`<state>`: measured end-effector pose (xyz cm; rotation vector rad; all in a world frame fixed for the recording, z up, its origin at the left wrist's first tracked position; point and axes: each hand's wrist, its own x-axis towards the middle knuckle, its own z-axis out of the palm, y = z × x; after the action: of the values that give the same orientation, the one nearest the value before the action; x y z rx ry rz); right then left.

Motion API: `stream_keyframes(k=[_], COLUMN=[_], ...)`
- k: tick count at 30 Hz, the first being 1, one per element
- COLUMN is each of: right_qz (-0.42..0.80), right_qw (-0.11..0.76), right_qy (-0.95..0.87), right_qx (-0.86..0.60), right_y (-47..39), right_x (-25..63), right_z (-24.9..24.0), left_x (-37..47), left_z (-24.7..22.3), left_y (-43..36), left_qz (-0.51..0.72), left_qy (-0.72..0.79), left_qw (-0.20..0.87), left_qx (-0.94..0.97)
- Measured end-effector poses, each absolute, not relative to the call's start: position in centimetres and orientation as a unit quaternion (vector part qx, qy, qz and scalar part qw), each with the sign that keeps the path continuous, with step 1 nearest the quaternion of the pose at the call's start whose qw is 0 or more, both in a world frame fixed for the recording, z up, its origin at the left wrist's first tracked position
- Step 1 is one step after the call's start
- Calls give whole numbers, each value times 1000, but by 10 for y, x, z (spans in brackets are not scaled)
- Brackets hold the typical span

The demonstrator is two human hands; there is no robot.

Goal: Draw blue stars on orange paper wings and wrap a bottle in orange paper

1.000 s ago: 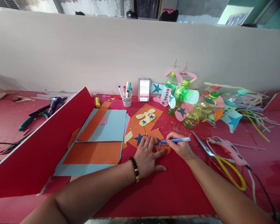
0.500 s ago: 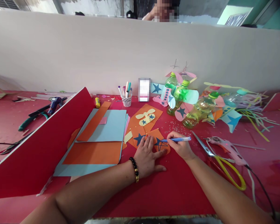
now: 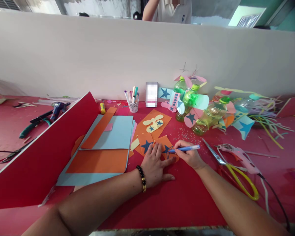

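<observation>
My left hand (image 3: 155,166) lies flat with its fingers spread, pressing on an orange paper piece (image 3: 165,141) on the red table. Dark blue stars are drawn on this paper; the left star is filled in, the right one only partly. Pinched in my right hand (image 3: 189,156) is a blue marker (image 3: 188,148), its tip on the right star. Just beyond lies an orange sheet (image 3: 159,114) bearing cream paper cutouts (image 3: 153,123) with small blue stars. My fingers hide part of the orange piece.
Scissors (image 3: 232,172) and a pink glue gun (image 3: 238,155) lie at right. Decorated plastic bottles (image 3: 210,114) stand behind them. Blue and orange sheets (image 3: 100,160) are stacked at left beside a red upright panel (image 3: 46,147). A cup of markers (image 3: 133,106) stands at the back; a person (image 3: 172,11) is beyond the partition.
The marker and my right hand have shifted slightly left, with more blue inside the right star. My left hand stays put. The person beyond the partition has moved higher in view.
</observation>
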<state>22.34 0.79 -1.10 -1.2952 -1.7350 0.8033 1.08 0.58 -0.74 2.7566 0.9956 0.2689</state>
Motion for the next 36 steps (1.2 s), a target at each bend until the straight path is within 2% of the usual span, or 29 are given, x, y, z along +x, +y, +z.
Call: stream_keyframes(k=[8, 15, 22, 36], right_qz=[272, 321, 273, 293], right_qw=[422, 411, 423, 416], right_qy=[-669, -684, -673, -681], right_qx=[-548, -511, -542, -527], right_y=[11, 9, 11, 10], right_x=[224, 223, 224, 224], right_z=[-11, -11, -11, -12], left_x=[10, 10, 10, 11], left_z=[-8, -7, -10, -8], left_y=[6, 6, 6, 6], left_qz=[90, 82, 93, 88], left_qy=[338, 338, 339, 338], left_qw=[95, 95, 96, 87], left_qx=[932, 933, 931, 933])
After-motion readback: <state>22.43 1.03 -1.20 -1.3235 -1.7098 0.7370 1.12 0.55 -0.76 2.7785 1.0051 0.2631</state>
